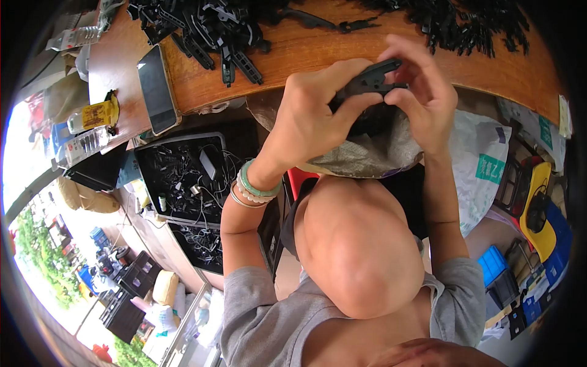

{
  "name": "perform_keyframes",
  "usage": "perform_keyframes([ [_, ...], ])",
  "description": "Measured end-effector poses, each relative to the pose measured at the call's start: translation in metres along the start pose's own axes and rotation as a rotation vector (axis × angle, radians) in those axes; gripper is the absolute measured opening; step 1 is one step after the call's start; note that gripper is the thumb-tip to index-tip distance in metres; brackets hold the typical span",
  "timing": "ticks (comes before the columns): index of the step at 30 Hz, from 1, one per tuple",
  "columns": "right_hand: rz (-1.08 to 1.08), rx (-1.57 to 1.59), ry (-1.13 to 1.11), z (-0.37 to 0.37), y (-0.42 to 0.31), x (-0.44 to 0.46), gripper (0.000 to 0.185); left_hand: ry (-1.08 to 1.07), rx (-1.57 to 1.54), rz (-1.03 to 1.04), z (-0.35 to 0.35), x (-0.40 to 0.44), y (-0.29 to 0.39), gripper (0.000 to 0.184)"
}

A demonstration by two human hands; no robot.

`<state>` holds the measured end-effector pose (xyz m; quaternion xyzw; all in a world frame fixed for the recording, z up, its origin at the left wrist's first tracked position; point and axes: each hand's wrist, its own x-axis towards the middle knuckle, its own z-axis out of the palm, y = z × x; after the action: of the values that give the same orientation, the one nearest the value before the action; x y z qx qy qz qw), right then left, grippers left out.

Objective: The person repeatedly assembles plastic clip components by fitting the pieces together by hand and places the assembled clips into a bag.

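My left hand (312, 113) is closed on a black plastic part (369, 78), thumb below and fingers above. The part has two prongs that point to the right. At these prongs the fingers of my right hand (428, 98) are curled, with the thumb at the lower prong and the index finger by the upper one. What the other right fingers touch is hidden. Under both hands hangs a woven sack (370, 156) with dark contents, between the table edge and my raised knee.
Black plastic parts (205, 30) are heaped on the wooden table (293, 58), with another pile of thin black pieces (465, 24) at the right. A phone (158, 88) lies near the left edge. Crates of small black parts (177, 177) stand lower left. A white sack (480, 165) is at right.
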<state>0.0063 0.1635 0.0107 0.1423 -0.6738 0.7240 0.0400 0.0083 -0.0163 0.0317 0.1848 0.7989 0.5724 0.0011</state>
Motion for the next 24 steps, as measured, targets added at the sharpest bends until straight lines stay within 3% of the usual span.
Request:
perform_keyframes([
  [3,-0.013,-0.050,-0.075,-0.005,0.002,-0.002,0.037,0.019,0.033,0.076,0.003,-0.002,-0.001,0.030],
  [10,-0.071,-0.065,-0.010,0.001,0.000,-0.003,0.030,0.053,0.068,0.117,0.007,-0.003,-0.003,0.030],
  [16,-0.042,-0.264,0.018,0.001,-0.003,-0.004,0.022,0.037,0.026,0.009,0.010,-0.003,-0.004,0.021],
  [18,0.015,-0.044,0.007,0.001,-0.002,0.000,0.018,0.016,0.006,-0.013,0.007,-0.003,-0.004,0.021],
  [22,0.130,0.020,-0.052,-0.014,0.008,0.001,0.017,-0.043,-0.179,-0.051,0.008,-0.003,-0.013,0.023],
  [24,0.222,-0.070,-0.169,-0.021,0.008,0.003,0.016,0.033,0.003,0.056,-0.001,0.010,-0.024,0.019],
])
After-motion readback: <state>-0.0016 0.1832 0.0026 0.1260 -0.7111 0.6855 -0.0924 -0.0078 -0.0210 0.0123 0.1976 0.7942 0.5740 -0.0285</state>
